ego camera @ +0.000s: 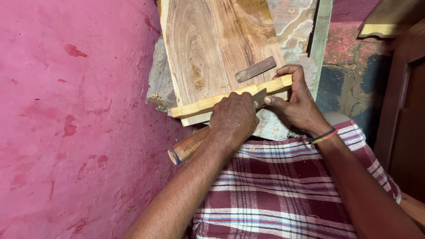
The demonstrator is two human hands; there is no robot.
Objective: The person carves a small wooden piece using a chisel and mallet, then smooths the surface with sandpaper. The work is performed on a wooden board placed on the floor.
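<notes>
While the person sits with a checked cloth (283, 190) over the lap, the left hand (233, 118) is closed around a chisel with a wooden handle (188, 148). The handle points to the lower left of the frame and the dark blade (259, 97) comes out near the centre. The right hand (295, 102) is closed on a pale wooden strip (208, 104), thumb beside the blade, fingers curled over the far edge. The strip lies across a wide wooden board (212, 44) in the upper centre of the frame, and a small dark wood piece (256, 69) rests loose on the board just above.

I think the danger is the thumb: it is touching or almost touching the blade, so a slip forward could cut it. The strip is held only by fingers, so it may turn under pressure. The board leans against stone slabs (292, 20) and could shift. The pink wall (71, 119) is close on the left.
</notes>
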